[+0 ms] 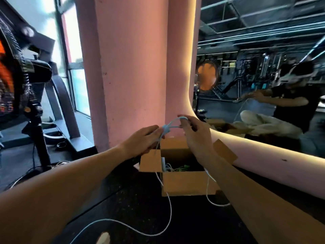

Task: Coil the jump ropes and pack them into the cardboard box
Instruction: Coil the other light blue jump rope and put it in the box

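Observation:
An open cardboard box (184, 180) stands on the dark floor in front of me, flaps spread, with green and pale ropes (177, 168) lying inside. Above it my left hand (142, 140) grips the light blue handles of a jump rope (169, 213). My right hand (193, 131) pinches a loop of the same pale blue cord just beside the left. The cord hangs down from both hands, runs past the box front and trails in a long curve across the floor toward me.
A pink pillar (133, 76) rises right behind the box. A mirror wall (263, 76) on the right reflects a seated person. A large standing fan (21, 88) and its cables sit at the left, with treadmills by the window.

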### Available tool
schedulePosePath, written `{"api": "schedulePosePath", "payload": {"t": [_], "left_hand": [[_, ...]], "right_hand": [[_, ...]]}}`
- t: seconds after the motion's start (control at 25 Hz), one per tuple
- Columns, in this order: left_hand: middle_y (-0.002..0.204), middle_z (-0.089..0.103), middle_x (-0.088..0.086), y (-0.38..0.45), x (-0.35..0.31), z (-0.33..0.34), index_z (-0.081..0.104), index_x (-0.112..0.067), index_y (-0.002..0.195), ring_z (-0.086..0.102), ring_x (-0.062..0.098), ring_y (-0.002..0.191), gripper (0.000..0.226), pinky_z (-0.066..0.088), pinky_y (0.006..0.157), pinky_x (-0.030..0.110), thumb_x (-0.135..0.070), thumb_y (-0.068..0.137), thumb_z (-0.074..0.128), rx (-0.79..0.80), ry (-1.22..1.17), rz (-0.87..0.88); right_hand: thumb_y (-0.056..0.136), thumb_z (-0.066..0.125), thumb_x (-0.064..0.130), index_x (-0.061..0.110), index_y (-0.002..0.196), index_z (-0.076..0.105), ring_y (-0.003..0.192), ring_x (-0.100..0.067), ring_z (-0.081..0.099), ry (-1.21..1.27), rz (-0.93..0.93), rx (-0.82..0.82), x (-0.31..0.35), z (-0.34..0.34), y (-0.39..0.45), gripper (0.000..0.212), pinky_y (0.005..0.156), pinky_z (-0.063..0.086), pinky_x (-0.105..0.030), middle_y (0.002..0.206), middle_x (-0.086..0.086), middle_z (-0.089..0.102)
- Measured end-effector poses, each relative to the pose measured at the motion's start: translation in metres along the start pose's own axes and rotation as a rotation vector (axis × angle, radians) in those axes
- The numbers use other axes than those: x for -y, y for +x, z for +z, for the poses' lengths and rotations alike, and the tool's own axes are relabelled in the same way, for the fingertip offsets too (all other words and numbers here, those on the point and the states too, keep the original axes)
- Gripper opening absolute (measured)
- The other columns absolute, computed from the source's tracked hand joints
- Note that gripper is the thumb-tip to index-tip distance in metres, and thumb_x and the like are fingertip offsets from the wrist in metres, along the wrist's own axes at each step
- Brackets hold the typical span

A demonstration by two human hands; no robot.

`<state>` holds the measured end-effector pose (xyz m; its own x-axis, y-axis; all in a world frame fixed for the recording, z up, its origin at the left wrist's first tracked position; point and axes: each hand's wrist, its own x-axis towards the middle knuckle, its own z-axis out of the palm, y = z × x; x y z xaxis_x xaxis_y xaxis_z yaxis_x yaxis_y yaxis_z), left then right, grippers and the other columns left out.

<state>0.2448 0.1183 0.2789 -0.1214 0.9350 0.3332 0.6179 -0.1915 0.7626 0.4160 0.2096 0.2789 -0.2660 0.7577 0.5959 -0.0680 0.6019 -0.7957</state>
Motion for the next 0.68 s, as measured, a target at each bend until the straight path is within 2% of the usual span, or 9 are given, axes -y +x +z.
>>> {"api": "schedulePosePath", "payload": {"t": [0.12,0.2,0.28,0.32,0.4,0.44,0.48,0.56,0.68], "left_hand": [[0.059,0.049,-0.003,0.01,0.012,0.0,0.061,-0.008,0.095,0.042,0.011,0.046,0.042,0.035,0.046,0.027,-0.044,0.103,0.043,-0.084,0.015,-0.051],[0.063,0.054,0.0,0.02,0.013,-0.005,0.06,-0.016,0.087,0.048,0.014,0.05,0.04,0.036,0.053,0.03,-0.048,0.102,0.042,-0.235,0.091,-0.092],[0.069,0.058,0.0,0.028,0.01,-0.013,0.057,-0.024,0.085,0.053,0.019,0.058,0.042,0.038,0.059,0.033,-0.056,0.102,0.036,-0.363,0.2,-0.113],[0.071,0.059,0.0,0.032,0.009,-0.02,0.056,-0.025,0.084,0.056,0.023,0.064,0.043,0.04,0.061,0.034,-0.057,0.101,0.034,-0.418,0.227,-0.122],[0.078,0.063,0.005,0.036,0.005,-0.039,0.056,-0.023,0.085,0.061,0.031,0.076,0.048,0.048,0.069,0.04,-0.061,0.101,0.031,-0.537,0.237,-0.152],[0.084,0.065,0.009,0.037,0.003,-0.052,0.057,-0.021,0.088,0.061,0.033,0.081,0.051,0.049,0.073,0.041,-0.062,0.1,0.029,-0.606,0.24,-0.174],[0.089,0.065,0.011,0.037,0.001,-0.066,0.058,-0.017,0.094,0.061,0.034,0.085,0.054,0.048,0.076,0.041,-0.062,0.101,0.029,-0.666,0.25,-0.196],[0.097,0.063,0.014,0.036,-0.002,-0.09,0.059,-0.013,0.103,0.058,0.034,0.089,0.056,0.046,0.078,0.04,-0.06,0.101,0.029,-0.749,0.265,-0.239],[0.094,0.066,0.017,0.037,-0.008,-0.096,0.057,-0.019,0.093,0.06,0.035,0.081,0.054,0.051,0.076,0.045,-0.068,0.095,0.035,-0.683,0.2,-0.217]], "right_hand": [[0.1,0.05,0.014,0.016,0.083,0.075,0.089,-0.017,0.064,0.206,0.084,0.023,-0.009,-0.015,0.001,0.03,0.084,0.048,-0.031,0.093,-0.006,0.073],[0.084,0.045,0.007,0.006,0.07,0.07,0.092,-0.017,0.065,0.243,0.018,0.159,-0.012,-0.021,0.001,0.029,0.089,0.047,-0.026,0.095,-0.016,0.072],[0.075,0.041,0.01,-0.008,0.077,0.067,0.075,-0.016,0.062,0.162,-0.041,0.296,-0.015,-0.027,0.0,0.032,0.078,0.047,-0.022,0.082,-0.021,0.067],[0.077,0.041,0.01,-0.011,0.082,0.066,0.065,-0.014,0.057,0.095,-0.071,0.335,-0.017,-0.031,0.0,0.033,0.068,0.045,-0.021,0.073,-0.013,0.064],[0.083,0.043,0.012,-0.009,0.075,0.064,0.06,-0.008,0.05,-0.026,-0.126,0.288,-0.029,-0.049,0.003,0.031,0.059,0.038,-0.02,0.076,0.007,0.063],[0.085,0.044,0.014,-0.003,0.066,0.063,0.065,-0.008,0.051,-0.087,-0.141,0.231,-0.037,-0.062,0.005,0.032,0.06,0.039,-0.022,0.085,0.009,0.064],[0.084,0.045,0.018,0.004,0.061,0.062,0.071,-0.011,0.054,-0.194,-0.147,0.189,-0.043,-0.076,0.005,0.033,0.063,0.042,-0.026,0.092,0.004,0.064],[0.084,0.047,0.028,0.013,0.071,0.067,0.08,-0.018,0.06,-0.587,-0.076,0.199,-0.059,-0.103,0.005,0.028,0.071,0.05,-0.035,0.094,-0.003,0.066],[0.086,0.051,0.039,0.018,0.095,0.07,0.088,-0.025,0.062,-1.135,0.352,0.453,-0.104,-0.113,0.02,0.029,0.079,0.054,-0.044,0.098,-0.005,0.068]]}}
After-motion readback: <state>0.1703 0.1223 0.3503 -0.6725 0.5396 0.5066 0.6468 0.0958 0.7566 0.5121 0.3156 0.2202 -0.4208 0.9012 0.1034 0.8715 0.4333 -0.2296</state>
